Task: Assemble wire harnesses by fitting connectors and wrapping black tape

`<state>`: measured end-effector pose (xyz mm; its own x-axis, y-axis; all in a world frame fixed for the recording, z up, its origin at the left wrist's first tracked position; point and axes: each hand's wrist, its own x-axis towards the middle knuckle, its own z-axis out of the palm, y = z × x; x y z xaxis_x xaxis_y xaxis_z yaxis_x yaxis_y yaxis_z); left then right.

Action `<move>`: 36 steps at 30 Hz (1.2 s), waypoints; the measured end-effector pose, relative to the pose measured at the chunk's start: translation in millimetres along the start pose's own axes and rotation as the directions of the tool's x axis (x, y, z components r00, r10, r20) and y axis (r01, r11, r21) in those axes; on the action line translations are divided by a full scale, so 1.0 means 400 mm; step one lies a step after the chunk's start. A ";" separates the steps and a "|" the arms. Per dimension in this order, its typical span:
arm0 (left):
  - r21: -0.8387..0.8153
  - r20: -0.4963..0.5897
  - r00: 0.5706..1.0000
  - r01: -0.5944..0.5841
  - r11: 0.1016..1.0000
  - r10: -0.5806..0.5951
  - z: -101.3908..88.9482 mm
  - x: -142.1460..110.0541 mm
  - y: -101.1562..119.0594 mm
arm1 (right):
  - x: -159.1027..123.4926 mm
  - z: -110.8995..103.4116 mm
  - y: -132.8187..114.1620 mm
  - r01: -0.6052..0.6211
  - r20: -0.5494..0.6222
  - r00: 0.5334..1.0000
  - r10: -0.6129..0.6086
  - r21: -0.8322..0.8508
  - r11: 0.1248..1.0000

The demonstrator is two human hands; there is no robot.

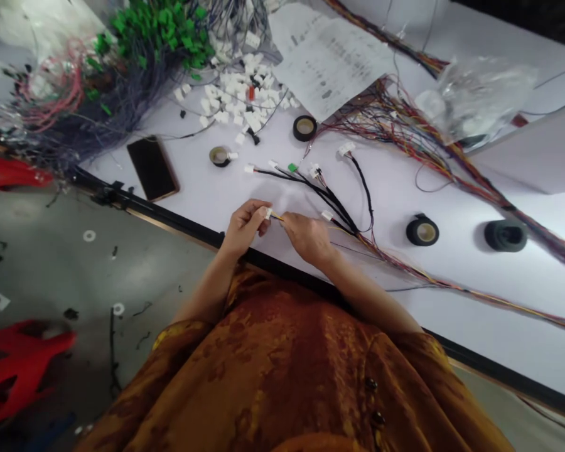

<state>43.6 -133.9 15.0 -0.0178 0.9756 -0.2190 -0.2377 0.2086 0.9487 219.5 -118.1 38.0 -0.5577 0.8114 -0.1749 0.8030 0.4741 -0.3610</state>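
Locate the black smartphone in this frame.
In the head view, the black smartphone lies flat at the left of the white table, near its front edge, just left of a small roll of black tape and below a bundle of dark wires.

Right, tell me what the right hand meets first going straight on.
Ahead of the right hand, probably the small white connector pinched in the left hand; depth is unclear.

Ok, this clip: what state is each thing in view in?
Left hand: pinching the connector.
Small white plastic connector: held, not resting on anything.
Right hand: pinching the wire.
Thin yellow wire: held, its tip at the connector.
Black wire harness: lying loose, white connectors on its ends.
Dark rectangular smartphone: lying flat, screen dark.
Clear plastic bag: crumpled.
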 end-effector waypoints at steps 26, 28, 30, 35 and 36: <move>-0.190 -0.060 0.994 0.083 0.978 -0.096 0.081 0.054 -0.021 | -0.106 0.056 0.147 -0.173 -0.195 0.969 0.150 -0.106 0.979; -0.298 -0.035 0.987 0.142 0.944 -0.159 0.090 0.058 -0.015 | -0.101 0.058 0.142 -0.185 -0.179 0.969 0.168 -0.081 0.979; -0.318 -0.018 0.987 0.148 0.937 -0.162 0.097 0.061 -0.016 | -0.097 0.058 0.132 -0.214 -0.161 0.966 0.202 -0.062 0.975; -0.083 -0.081 0.994 -0.084 0.993 0.078 0.086 0.067 -0.041 | -0.139 0.024 0.147 -0.203 -0.254 0.944 0.210 0.053 0.978; -0.032 -0.078 0.991 -0.115 0.993 0.113 0.080 0.070 -0.046 | -0.163 0.009 0.173 -0.224 -0.329 0.914 0.239 0.082 0.971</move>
<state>78.5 -108.1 -1.3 -0.1198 0.9845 -0.1278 -0.2646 0.0924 0.9599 310.4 -139.3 21.1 -0.2487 0.9670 0.0559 0.8874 0.2506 -0.3868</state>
